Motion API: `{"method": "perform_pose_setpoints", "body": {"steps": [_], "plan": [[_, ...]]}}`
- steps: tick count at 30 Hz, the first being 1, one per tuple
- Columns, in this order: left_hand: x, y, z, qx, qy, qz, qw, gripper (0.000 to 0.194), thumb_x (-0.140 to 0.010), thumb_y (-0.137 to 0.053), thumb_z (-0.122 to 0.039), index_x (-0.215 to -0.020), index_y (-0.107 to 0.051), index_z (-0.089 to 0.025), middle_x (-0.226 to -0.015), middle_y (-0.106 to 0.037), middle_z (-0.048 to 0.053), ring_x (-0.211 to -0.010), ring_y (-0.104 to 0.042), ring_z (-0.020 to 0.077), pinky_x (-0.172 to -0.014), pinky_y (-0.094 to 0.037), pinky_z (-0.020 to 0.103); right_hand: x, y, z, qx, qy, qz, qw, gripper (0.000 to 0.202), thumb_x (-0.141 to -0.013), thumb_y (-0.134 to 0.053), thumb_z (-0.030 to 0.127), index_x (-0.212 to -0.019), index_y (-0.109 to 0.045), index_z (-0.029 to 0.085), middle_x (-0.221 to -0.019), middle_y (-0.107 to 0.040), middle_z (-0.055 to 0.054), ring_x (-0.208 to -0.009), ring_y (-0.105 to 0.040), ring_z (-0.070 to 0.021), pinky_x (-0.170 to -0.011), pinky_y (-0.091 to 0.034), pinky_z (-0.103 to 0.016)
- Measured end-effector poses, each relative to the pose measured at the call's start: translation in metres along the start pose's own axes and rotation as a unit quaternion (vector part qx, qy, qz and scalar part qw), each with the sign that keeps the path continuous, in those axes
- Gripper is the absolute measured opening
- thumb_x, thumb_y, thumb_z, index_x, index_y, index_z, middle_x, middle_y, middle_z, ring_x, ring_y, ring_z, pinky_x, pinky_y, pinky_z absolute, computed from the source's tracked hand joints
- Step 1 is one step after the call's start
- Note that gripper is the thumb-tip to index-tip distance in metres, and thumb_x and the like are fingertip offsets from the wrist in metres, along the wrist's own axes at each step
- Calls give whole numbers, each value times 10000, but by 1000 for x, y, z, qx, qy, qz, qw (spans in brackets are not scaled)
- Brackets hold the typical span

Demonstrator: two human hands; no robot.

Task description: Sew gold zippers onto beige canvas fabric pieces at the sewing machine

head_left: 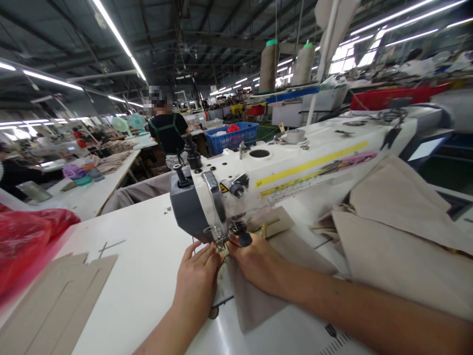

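A white sewing machine (pixel 310 158) stands across the white table, its needle area low at the centre. Beige fabric (pixel 254 301) lies under and to the right of the needle. Just left of the presser foot is my left hand (pixel 199 271), fingers bent together at the fabric's edge; what they hold is hidden. My right hand (pixel 258 259) presses on the beige fabric right beside the foot, its fingertips closed on it and partly hidden behind the machine's black knob.
Beige cut pieces (pixel 59 301) and a red plastic bag (pixel 37 241) lie at the left. More beige fabric (pixel 406 236) is heaped at the right. A blue basket (pixel 232 138) and a person (pixel 168 128) are beyond the machine.
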State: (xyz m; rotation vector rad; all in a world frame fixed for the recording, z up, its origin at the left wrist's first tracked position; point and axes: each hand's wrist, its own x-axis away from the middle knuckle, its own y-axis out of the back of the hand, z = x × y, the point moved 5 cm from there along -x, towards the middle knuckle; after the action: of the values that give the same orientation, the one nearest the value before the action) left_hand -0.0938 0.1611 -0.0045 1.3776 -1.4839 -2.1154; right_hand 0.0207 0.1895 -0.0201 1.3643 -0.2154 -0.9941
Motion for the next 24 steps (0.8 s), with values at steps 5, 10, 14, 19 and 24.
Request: {"method": "perform_pose_setpoints", "body": {"steps": [5, 10, 14, 19, 24], "plan": [[1, 0, 1, -7, -2, -1, 1000, 204, -896, -410, -105, -847, -599, -161, -935, -711, 67, -871, -671, 206, -858, -454, 417, 1, 1, 0, 14, 5, -10, 1000, 191, -835, -445, 41, -898, -600, 133, -930, -629, -62, -872, -559, -212, -815, -449, -319], [2, 0, -1, -5, -2, -3, 1000, 197, -898, -408, -105, -834, -587, -155, -923, -713, 71, -862, -672, 214, -850, -453, 432, 0, 4, 2, 17, 9, 0, 1000, 180, -828, -468, 38, -893, -609, 128, -917, -636, -62, -861, -566, -211, -798, -457, -313], [0, 1, 0, -3, -4, -2, 1000, 196, -902, -400, -105, -841, -577, -164, -906, -713, 62, -865, -670, 203, -840, -460, 420, -1, 3, 1, 24, 10, -16, 1000, 180, -850, -450, 52, -890, -613, 116, -899, -637, -75, -826, -572, -207, -770, -462, -309], [-2, 2, 2, -12, -21, 2, 1000, 190, -905, -389, -114, -854, -564, -171, -905, -711, 64, -836, -675, 200, -798, -480, 402, -3, -2, -1, 13, 9, -57, 998, 249, -877, -372, 45, -862, -612, 113, -878, -631, -79, -813, -574, -198, -754, -463, -301], [1, -1, 6, -13, -29, 14, 999, 158, -894, -418, -106, -886, -559, -176, -950, -707, 60, -876, -670, 198, -817, -482, 398, -4, 2, 1, 2, 9, -39, 999, 272, -867, -347, 43, -871, -614, 97, -850, -623, -99, -787, -566, -202, -741, -466, -312]]}}
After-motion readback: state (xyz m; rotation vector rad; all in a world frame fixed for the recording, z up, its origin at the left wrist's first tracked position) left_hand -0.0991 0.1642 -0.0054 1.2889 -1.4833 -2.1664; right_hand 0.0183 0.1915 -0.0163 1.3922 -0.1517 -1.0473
